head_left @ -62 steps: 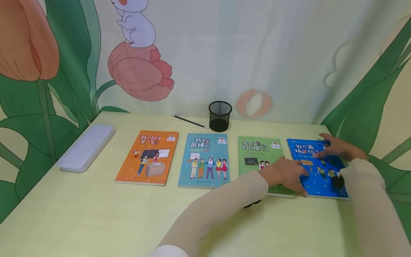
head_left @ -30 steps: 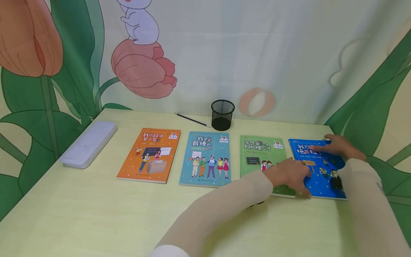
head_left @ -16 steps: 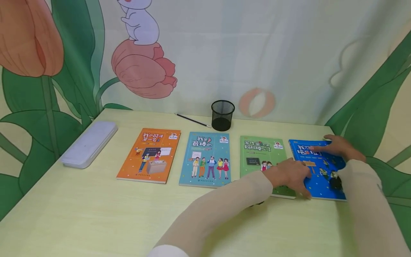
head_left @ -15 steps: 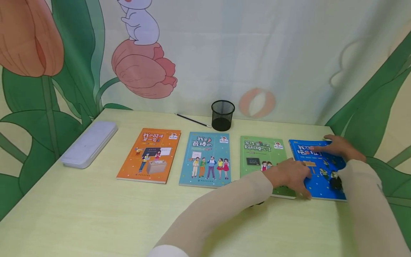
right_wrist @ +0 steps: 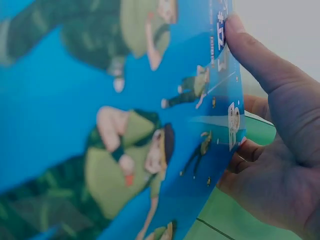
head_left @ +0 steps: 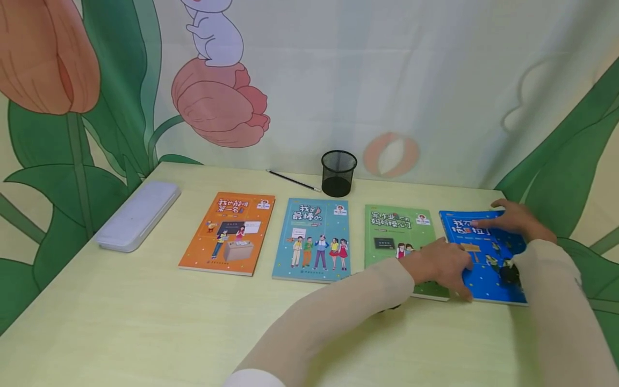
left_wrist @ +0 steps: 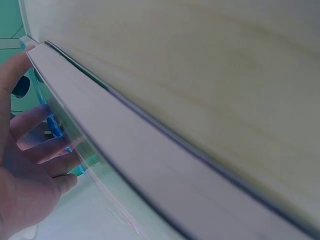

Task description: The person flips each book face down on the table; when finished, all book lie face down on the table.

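Observation:
In the head view the blue book [head_left: 483, 279] lies flat at the right end of a row. My right hand [head_left: 522, 220] holds its upper right part, thumb on the cover. The right wrist view shows the fingers of that right hand [right_wrist: 285, 150] behind the book's edge. My left hand [head_left: 442, 266] spans the narrow gap between the green book [head_left: 401, 226] and the blue one, fingers at the blue book's left edge. In the left wrist view, this left hand [left_wrist: 30, 175] has its thumb by the far end of the page block [left_wrist: 125, 135]; exact contact is unclear.
A teal book [head_left: 311, 242] and an orange book [head_left: 227, 234] continue the row leftward. Behind them stand a black mesh pen cup [head_left: 337, 177] and a pencil [head_left: 292, 181]. A pale pencil case [head_left: 140, 215] lies at the table's left edge. A printed curtain [head_left: 309, 80] hangs behind.
The head view has shifted slightly. Since the oldest frame, my right thumb has slid a little up the blue cover. Both hands otherwise stay nearly in place, and the books barely differ.

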`<act>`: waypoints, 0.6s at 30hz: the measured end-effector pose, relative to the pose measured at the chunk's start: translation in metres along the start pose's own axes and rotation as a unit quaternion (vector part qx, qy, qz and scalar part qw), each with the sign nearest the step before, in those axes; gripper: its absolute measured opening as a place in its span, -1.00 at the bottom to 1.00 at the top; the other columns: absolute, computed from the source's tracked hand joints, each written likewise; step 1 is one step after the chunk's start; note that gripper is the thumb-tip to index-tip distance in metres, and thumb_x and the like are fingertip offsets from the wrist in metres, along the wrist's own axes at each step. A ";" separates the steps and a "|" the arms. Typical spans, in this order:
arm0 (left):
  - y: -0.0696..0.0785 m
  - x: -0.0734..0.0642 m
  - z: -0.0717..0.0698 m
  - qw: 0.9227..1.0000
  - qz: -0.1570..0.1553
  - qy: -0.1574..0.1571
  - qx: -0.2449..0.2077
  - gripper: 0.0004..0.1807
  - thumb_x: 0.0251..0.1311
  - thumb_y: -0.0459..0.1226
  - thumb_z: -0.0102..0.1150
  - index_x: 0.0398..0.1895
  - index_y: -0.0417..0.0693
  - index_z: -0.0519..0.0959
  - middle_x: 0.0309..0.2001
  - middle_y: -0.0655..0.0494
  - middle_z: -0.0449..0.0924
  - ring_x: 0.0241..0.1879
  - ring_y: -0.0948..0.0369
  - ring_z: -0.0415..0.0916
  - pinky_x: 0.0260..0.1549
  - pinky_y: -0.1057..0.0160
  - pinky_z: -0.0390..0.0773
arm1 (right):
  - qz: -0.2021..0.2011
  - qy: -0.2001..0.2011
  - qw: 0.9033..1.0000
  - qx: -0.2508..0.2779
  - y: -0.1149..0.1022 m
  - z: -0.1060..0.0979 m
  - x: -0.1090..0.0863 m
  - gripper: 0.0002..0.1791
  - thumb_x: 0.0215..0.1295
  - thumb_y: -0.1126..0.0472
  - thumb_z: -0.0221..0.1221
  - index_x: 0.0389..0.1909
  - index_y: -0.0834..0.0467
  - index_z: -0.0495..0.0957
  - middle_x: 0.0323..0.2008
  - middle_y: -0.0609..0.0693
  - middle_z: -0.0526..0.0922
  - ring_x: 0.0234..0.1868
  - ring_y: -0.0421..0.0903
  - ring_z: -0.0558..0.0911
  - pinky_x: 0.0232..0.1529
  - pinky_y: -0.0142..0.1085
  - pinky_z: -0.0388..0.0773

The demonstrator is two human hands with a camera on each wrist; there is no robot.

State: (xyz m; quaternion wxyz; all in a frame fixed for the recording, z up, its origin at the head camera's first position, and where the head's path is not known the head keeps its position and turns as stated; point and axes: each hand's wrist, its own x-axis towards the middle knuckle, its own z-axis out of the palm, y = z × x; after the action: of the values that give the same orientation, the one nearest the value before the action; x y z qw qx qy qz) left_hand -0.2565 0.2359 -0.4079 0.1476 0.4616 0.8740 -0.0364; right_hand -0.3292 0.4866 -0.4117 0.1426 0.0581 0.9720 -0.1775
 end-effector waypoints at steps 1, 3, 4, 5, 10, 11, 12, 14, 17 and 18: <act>0.000 0.000 0.000 1.000 0.000 0.000 -0.001 -0.21 0.08 0.41 0.15 0.40 0.45 0.38 0.40 0.52 0.33 0.45 0.46 0.14 0.53 0.16 0.00 | 0.003 0.004 1.000 0.007 0.000 0.000 -0.001 0.24 0.22 -0.39 0.19 0.42 0.55 -0.09 0.24 0.70 0.08 0.17 0.62 0.24 0.17 0.42 0.34; 0.000 0.000 0.000 1.000 0.000 0.000 -0.002 -0.21 0.08 0.41 0.15 0.40 0.45 0.38 0.39 0.52 0.34 0.44 0.46 0.17 0.53 0.17 0.00 | 0.005 0.011 1.000 0.012 0.001 0.000 -0.002 0.24 0.22 -0.37 0.20 0.42 0.55 -0.10 0.24 0.70 0.08 0.17 0.62 0.25 0.16 0.41 0.35; 0.001 0.001 0.001 1.000 0.000 -0.001 -0.002 -0.21 0.08 0.41 0.15 0.40 0.45 0.38 0.39 0.52 0.35 0.43 0.46 0.17 0.53 0.17 0.01 | 0.007 0.013 1.000 0.016 0.002 0.000 -0.003 0.24 0.22 -0.37 0.21 0.43 0.55 -0.10 0.24 0.70 0.08 0.17 0.62 0.25 0.16 0.41 0.36; 0.001 0.001 0.001 1.000 0.000 -0.001 -0.002 -0.21 0.08 0.41 0.15 0.40 0.45 0.38 0.39 0.51 0.35 0.42 0.46 0.18 0.53 0.17 0.02 | 0.009 0.014 1.000 0.018 0.003 0.000 -0.003 0.25 0.22 -0.37 0.21 0.43 0.55 -0.11 0.24 0.70 0.08 0.17 0.62 0.25 0.17 0.40 0.37; 0.001 0.002 0.002 1.000 -0.001 -0.001 -0.001 -0.21 0.08 0.41 0.16 0.40 0.45 0.38 0.38 0.48 0.37 0.40 0.46 0.21 0.51 0.19 0.04 | -0.001 0.001 1.000 0.024 0.005 -0.003 -0.005 0.25 0.23 -0.35 0.21 0.44 0.55 -0.14 0.27 0.71 0.05 0.22 0.65 0.21 0.19 0.42 0.33; 0.001 0.002 0.002 1.000 -0.002 -0.001 -0.001 -0.21 0.08 0.41 0.16 0.40 0.45 0.38 0.38 0.49 0.37 0.39 0.46 0.21 0.51 0.19 0.05 | -0.003 -0.003 1.000 0.026 0.005 -0.004 -0.005 0.25 0.23 -0.34 0.21 0.44 0.55 -0.15 0.28 0.71 0.03 0.24 0.66 0.19 0.21 0.43 0.31; 0.001 0.003 0.002 1.000 -0.002 0.000 0.000 -0.21 0.08 0.41 0.16 0.40 0.45 0.38 0.38 0.49 0.37 0.39 0.45 0.21 0.51 0.19 0.05 | -0.005 -0.007 1.000 0.029 0.005 -0.006 -0.006 0.25 0.23 -0.33 0.22 0.45 0.55 -0.16 0.29 0.72 0.01 0.25 0.66 0.17 0.22 0.43 0.29; 0.001 0.003 0.002 1.000 -0.003 0.002 0.001 -0.21 0.07 0.40 0.17 0.39 0.45 0.39 0.38 0.49 0.37 0.39 0.45 0.22 0.51 0.19 0.05 | -0.010 -0.011 0.999 0.032 0.004 -0.008 -0.007 0.24 0.24 -0.30 0.22 0.46 0.54 -0.19 0.31 0.72 -0.03 0.27 0.68 0.12 0.24 0.45 0.24; 0.001 0.004 0.002 1.000 -0.004 0.002 0.000 -0.20 0.07 0.41 0.17 0.40 0.45 0.39 0.38 0.49 0.38 0.39 0.45 0.22 0.52 0.19 0.03 | -0.019 -0.014 0.999 0.030 0.004 -0.013 -0.009 0.24 0.25 -0.30 0.22 0.47 0.52 -0.20 0.33 0.73 -0.06 0.28 0.70 0.09 0.24 0.46 0.21; 0.001 0.004 0.002 1.000 -0.004 0.002 0.000 -0.20 0.07 0.41 0.17 0.40 0.44 0.39 0.37 0.49 0.38 0.38 0.45 0.22 0.51 0.19 0.04 | -0.024 -0.014 0.999 0.027 0.003 -0.014 -0.010 0.22 0.26 -0.29 0.22 0.47 0.52 -0.19 0.33 0.73 -0.06 0.28 0.71 0.08 0.23 0.47 0.21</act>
State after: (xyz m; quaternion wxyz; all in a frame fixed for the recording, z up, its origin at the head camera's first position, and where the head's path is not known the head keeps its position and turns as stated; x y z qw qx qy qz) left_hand -0.2573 0.2393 -0.4111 0.1460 0.4577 0.8763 -0.0357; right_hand -0.3225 0.4943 -0.3967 0.1500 0.0362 0.9659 -0.2080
